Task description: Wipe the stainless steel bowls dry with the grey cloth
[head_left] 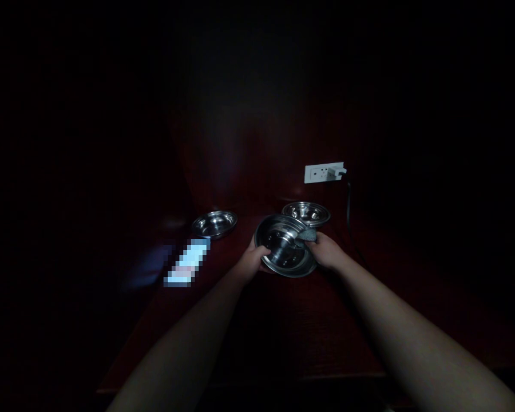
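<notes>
A shiny steel bowl (283,249) is held tilted above a dark wooden table (283,332), its inside facing me. My left hand (254,260) grips the bowl's left rim with fingers curled over the edge. My right hand (326,250) is closed on a small grey cloth (308,234) pressed against the bowl's upper right inside. The room is very dark.
A second steel bowl (306,212) stands just behind the held one. A third steel bowl (214,223) sits to the left. A lit, blurred flat object (187,262) lies at the table's left. A white wall socket (323,172) with a plug and dark cable is behind.
</notes>
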The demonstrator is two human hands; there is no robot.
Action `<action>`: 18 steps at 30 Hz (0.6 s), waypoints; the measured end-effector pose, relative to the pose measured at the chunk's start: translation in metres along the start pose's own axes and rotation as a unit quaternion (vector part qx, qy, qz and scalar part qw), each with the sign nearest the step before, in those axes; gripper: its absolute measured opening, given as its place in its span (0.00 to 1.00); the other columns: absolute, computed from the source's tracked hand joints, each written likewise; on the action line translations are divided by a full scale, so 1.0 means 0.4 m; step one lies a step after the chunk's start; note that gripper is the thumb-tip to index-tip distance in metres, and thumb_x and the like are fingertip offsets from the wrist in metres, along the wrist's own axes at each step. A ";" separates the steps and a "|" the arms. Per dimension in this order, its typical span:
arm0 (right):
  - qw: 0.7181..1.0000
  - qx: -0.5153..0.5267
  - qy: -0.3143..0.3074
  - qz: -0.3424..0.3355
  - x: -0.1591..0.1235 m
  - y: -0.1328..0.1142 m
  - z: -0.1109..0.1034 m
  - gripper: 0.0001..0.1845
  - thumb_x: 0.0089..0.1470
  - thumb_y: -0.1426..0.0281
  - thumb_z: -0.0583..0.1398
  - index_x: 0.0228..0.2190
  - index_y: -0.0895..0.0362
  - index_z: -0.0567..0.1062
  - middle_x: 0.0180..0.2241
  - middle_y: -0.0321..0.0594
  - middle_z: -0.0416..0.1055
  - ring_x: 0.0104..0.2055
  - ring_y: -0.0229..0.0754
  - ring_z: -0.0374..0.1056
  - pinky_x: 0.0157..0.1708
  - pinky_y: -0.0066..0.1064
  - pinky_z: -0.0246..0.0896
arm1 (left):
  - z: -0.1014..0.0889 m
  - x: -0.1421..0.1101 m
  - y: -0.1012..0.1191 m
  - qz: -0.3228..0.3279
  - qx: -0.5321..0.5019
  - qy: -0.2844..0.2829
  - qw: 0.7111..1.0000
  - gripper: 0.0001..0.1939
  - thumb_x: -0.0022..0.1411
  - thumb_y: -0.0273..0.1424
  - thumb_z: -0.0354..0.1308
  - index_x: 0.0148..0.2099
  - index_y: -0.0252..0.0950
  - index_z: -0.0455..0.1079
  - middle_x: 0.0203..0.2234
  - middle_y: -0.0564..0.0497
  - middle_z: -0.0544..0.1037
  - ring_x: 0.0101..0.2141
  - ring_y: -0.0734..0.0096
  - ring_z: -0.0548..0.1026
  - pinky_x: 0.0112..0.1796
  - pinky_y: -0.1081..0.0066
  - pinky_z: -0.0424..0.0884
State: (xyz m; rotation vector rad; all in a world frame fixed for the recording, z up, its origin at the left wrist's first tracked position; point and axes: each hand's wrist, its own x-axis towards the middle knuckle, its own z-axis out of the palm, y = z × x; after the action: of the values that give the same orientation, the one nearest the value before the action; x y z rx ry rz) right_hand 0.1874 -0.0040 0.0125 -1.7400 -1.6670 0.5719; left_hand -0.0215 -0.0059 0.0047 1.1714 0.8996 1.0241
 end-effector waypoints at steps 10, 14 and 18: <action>0.999 0.016 -0.022 -0.040 0.001 0.014 -0.001 0.13 0.52 0.68 0.54 0.38 0.58 0.74 0.38 0.43 0.75 0.40 0.44 0.71 0.40 0.31 0.63 | -0.022 0.004 -0.012 -0.031 -0.035 -0.013 0.999 0.25 0.50 0.29 0.55 0.52 0.41 0.61 0.39 0.45 0.73 0.31 0.64 0.74 0.26 0.63 0.73; 1.000 0.012 -0.006 -0.012 0.011 0.020 0.004 0.15 0.52 0.65 0.54 0.39 0.58 0.73 0.38 0.44 0.75 0.40 0.45 0.71 0.39 0.31 0.63 | -0.014 0.014 -0.021 -0.012 -0.067 0.020 0.998 0.24 0.54 0.39 0.56 0.54 0.44 0.61 0.47 0.45 0.71 0.38 0.60 0.74 0.31 0.63 0.73; 0.999 0.005 0.041 0.014 0.021 0.019 0.005 0.17 0.55 0.63 0.50 0.40 0.59 0.72 0.39 0.46 0.74 0.41 0.45 0.71 0.38 0.30 0.63 | 0.002 0.021 -0.029 0.042 -0.086 0.004 0.995 0.29 0.55 0.44 0.55 0.58 0.49 0.55 0.53 0.47 0.66 0.43 0.61 0.73 0.34 0.63 0.74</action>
State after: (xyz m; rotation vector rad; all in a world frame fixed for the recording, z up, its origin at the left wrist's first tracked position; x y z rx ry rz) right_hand 0.1924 0.0046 0.0067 -1.7578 -1.5838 0.5145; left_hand -0.0165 0.0010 -0.0068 1.0669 0.7569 1.1520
